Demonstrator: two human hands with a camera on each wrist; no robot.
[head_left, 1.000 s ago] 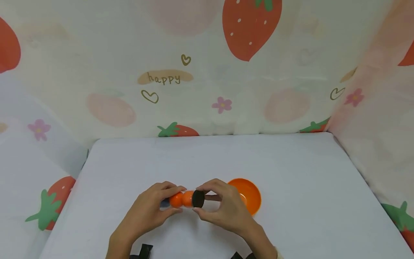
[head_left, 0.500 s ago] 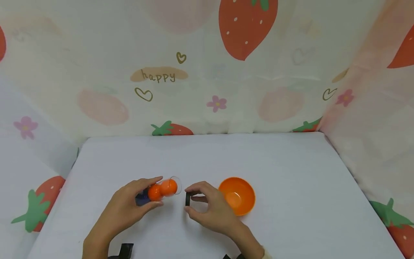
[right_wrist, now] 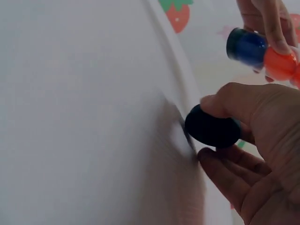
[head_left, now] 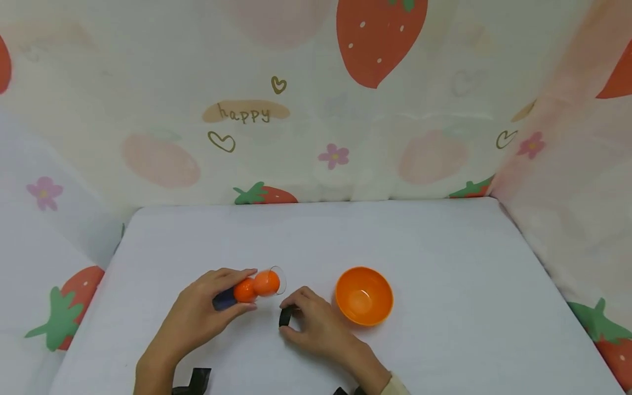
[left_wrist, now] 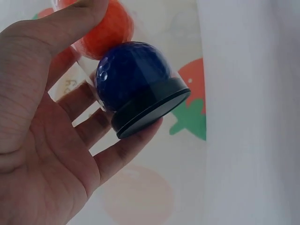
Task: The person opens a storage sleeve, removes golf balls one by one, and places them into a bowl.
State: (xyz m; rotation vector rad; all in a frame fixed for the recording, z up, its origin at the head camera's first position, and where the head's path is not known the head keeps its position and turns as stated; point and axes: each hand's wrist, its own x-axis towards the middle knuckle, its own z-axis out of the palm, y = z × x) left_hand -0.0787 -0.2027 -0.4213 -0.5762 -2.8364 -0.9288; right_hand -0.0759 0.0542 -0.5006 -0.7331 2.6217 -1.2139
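Observation:
My left hand (head_left: 195,310) grips a clear plastic tube (head_left: 282,278), tilted with its uncapped end up and to the right. Two orange balls (head_left: 266,283) sit inside it. In the left wrist view, a dimpled blue ball (left_wrist: 131,72) lies against the tube's black base (left_wrist: 152,105). Between thumb and fingers, my right hand (head_left: 323,329) pinches a round black cap (head_left: 285,316), apart from the tube and low over the table. The right wrist view shows the cap's dark flat face, with the left hand and tube beyond.
An orange bowl (head_left: 364,296) stands on the white table (head_left: 444,285), just right of my right hand. Behind the table hangs a strawberry-print curtain (head_left: 306,109). Black straps show at the near edge by both wrists.
The black cap has come off the tube in my right hand. My left hand has drawn the tube to the left and tilted it. Lately the right hand has lowered the cap toward the table.

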